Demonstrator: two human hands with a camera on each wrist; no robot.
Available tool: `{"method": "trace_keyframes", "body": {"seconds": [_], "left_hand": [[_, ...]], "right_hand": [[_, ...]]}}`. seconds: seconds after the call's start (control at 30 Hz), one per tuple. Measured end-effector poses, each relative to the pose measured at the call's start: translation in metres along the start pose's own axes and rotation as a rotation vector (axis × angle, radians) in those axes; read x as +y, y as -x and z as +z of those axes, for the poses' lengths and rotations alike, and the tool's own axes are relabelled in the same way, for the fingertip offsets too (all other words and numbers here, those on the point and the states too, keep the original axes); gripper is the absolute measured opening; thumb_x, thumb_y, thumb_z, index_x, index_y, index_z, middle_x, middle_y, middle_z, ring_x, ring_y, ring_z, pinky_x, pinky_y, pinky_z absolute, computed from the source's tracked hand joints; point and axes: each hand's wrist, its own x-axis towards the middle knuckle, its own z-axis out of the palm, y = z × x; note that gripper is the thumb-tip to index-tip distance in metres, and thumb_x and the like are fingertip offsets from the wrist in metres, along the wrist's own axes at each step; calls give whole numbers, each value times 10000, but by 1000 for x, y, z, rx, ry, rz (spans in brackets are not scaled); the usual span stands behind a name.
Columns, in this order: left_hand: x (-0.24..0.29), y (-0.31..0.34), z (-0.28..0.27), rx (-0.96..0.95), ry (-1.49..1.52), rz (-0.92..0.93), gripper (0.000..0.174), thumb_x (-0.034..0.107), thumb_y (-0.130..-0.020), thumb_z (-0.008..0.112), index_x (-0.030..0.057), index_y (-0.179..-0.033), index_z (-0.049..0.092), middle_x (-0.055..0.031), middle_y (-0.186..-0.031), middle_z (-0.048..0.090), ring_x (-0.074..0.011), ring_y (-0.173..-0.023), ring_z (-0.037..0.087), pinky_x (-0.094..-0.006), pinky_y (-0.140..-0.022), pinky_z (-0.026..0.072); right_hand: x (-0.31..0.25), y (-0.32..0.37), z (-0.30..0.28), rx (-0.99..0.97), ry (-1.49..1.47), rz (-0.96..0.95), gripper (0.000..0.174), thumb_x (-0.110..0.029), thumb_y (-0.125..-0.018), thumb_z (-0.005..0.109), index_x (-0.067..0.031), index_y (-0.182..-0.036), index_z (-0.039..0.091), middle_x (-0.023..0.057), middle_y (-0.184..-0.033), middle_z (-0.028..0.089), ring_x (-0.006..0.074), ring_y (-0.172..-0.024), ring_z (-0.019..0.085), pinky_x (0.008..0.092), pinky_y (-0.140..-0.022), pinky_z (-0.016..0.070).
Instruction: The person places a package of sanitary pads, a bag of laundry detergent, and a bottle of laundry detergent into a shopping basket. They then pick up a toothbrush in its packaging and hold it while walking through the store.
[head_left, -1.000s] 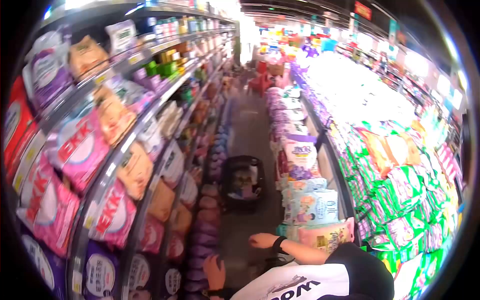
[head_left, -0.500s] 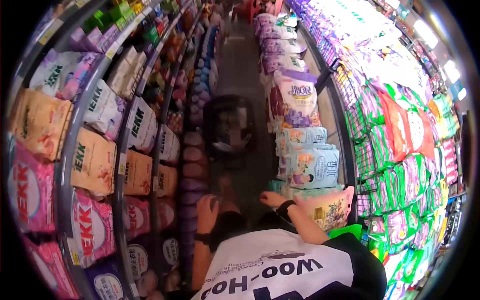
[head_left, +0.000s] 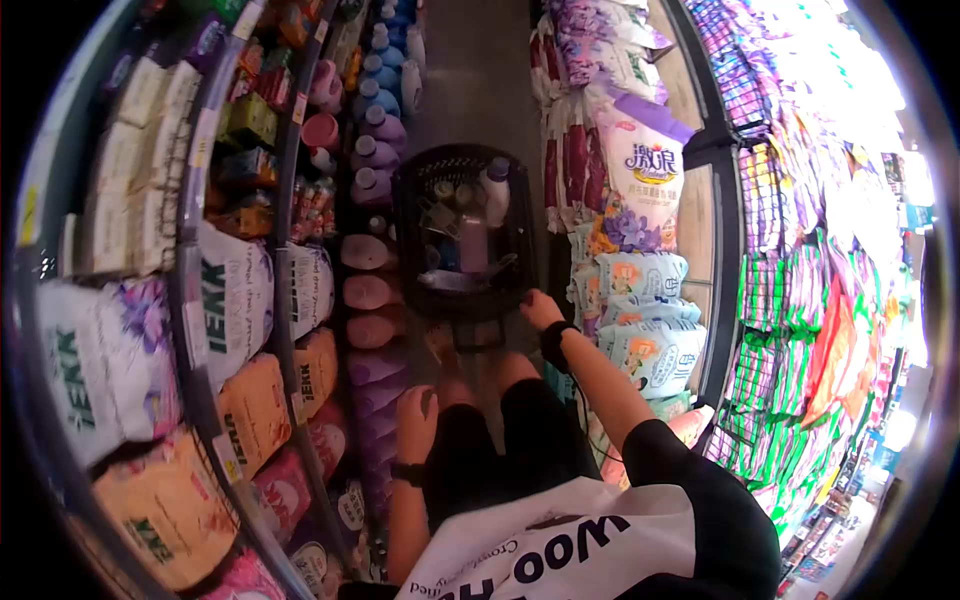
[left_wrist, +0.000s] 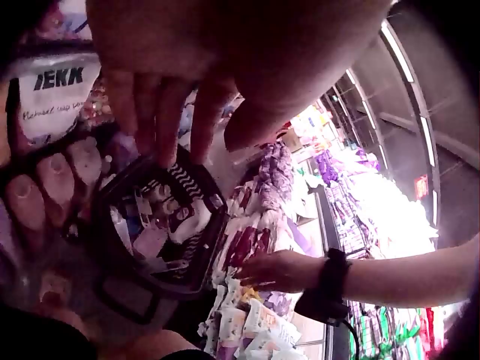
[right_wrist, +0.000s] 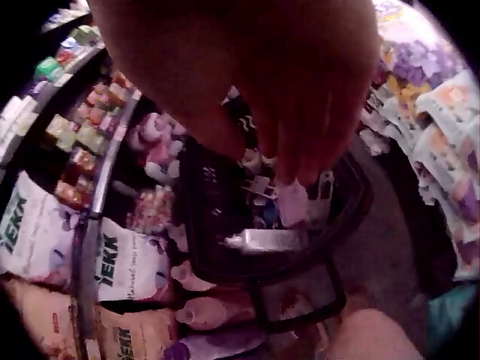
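Note:
A black basket (head_left: 408, 265) stands in the aisle in front of the person's legs, holding a white bottle (head_left: 495, 200), a pink item (head_left: 473, 246) and a silvery-white pack (head_left: 458, 281). Its handle loop (left_wrist: 127, 304) hangs out on the person's side. The left hand (head_left: 416, 420) hangs beside the left thigh, holding nothing; in the left wrist view its fingers (left_wrist: 176, 112) point loosely down. Near the basket's right corner is the right hand (head_left: 543, 312), its fingers extended in the left wrist view (left_wrist: 277, 271); touch with the rim cannot be told.
Shelves on the left carry IEKK bags (head_left: 105, 370) and boxes, with purple (head_left: 375, 185) and pink bottles (head_left: 370, 292) along the aisle. Stacked detergent bags (head_left: 650, 170) line the right side, beside wire-fronted packs (head_left: 765, 290). Grey floor (head_left: 470, 60) runs ahead between them.
The head view has tilted down and the basket appears nearer and clearer. The right hand has reached forward to beside the basket; the left hand stays low by the thigh.

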Motion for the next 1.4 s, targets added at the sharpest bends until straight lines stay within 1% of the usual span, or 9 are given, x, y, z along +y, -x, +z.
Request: {"method": "trace_keyframes", "body": {"seconds": [0.2, 0.37, 0.53, 0.63, 0.77, 0.83, 0.9, 1.07, 1.4], "left_hand": [[-31, -46, 42, -126, 71, -222, 231, 178, -872, 464, 1, -1005, 529, -137, -967, 534, -259, -884, 531, -344, -747, 425], [-31, -93, 89, -129, 142, -419, 212, 161, -841, 482, 16, -990, 526, -158, -995, 542, -302, -942, 504, -357, -825, 385], [2, -126, 121, -105, 480, -675, 206, 152, -858, 476, 0, -990, 521, -134, -949, 556, -228, -892, 541, -304, -791, 407], [1, -116, 143, -64, 503, -678, 202, 141, -864, 475, -9, -995, 511, -119, -906, 558, -195, -866, 550, -282, -768, 418], [-3, -90, 156, -36, 381, -661, 179, 118, -862, 474, 14, -1003, 509, -112, -907, 566, -201, -850, 561, -281, -764, 429], [8, -91, 150, 25, 485, -649, 244, 232, -902, 436, 52, -1044, 521, -80, -929, 564, -167, -772, 544, -289, -672, 429], [15, -88, 144, 78, 478, -593, 248, 243, -901, 436, 54, -1031, 531, -79, -918, 565, -166, -758, 541, -290, -665, 431], [25, -64, 120, 189, 506, -625, 259, 263, -892, 448, 52, -1012, 539, -78, -936, 572, -183, -820, 549, -292, -716, 427], [0, 123, 58, 660, 591, -488, 326, 302, -905, 406, 33, -1050, 521, -74, -1003, 567, -177, -943, 533, -295, -796, 412]], "right_hand": [[22, -164, 37, 175, -186, 50, 519, -189, -682, 642, 12, -1114, 438, 174, -1012, 572, 282, -964, 547, 353, -815, 424], [1, -262, 36, 166, -419, 83, 737, -232, -650, 682, 46, -1214, 296, 242, -1129, 482, 363, -1029, 480, 416, -838, 405], [21, -323, 88, 468, -148, 371, 611, -277, -655, 682, 107, -1063, 439, 269, -965, 539, 377, -958, 511, 432, -781, 425], [27, -339, 103, 395, 87, 330, 552, -271, -656, 692, 79, -1030, 488, 198, -895, 596, 328, -823, 585, 390, -720, 453], [40, -360, 122, 273, -292, 112, 384, -212, -686, 650, 55, -946, 556, 164, -801, 615, 232, -639, 604, 362, -586, 461], [26, -349, 91, 30, -193, 218, 499, -298, -730, 609, 24, -1092, 487, 202, -983, 577, 336, -863, 561, 423, -728, 444], [-6, -307, 61, 109, -76, 119, 469, -307, -726, 605, 0, -1068, 511, 198, -982, 582, 348, -889, 554, 414, -740, 441], [-33, -194, 3, -208, -737, 219, 244, -283, -765, 556, -39, -780, 548, 13, -642, 508, 116, -576, 499, 256, -494, 373], [-148, 103, -26, -972, -1112, 500, 132, -192, -752, 467, -66, -715, 464, 19, -644, 487, 89, -410, 352, 217, -391, 313]]}}
